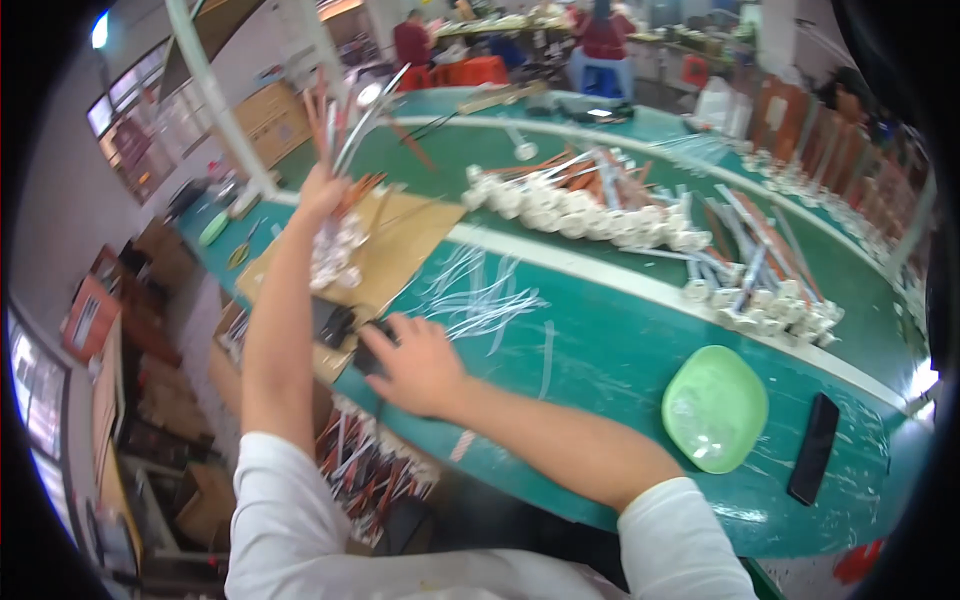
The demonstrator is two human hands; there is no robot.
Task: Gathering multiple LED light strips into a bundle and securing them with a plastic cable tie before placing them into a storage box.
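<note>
Nearest, the right hand (420, 365) lies palm down on the green table (610, 360), fingers spread and bent over a small dark object (368, 357) at the table's near edge; whether it grips the object or only covers it cannot be told. Just left of it a black tool (333, 325) rests on a sheet of brown cardboard (400, 245). A scatter of clear plastic strips (490, 300) lies just beyond the right hand. To the right, near the table's edge, sit a light green bowl (714, 408) and a black phone (813, 448), close together but apart. Farther up, the left hand (322, 192) is raised above the cardboard, closed around a bundle of wired sockets (338, 150), white ends hanging below the fist and wires sticking up. Beyond a white stripe, heaps of white sockets with wires (590, 210) cover the middle of the table. At the far end, people (600, 35) sit at another bench.
</note>
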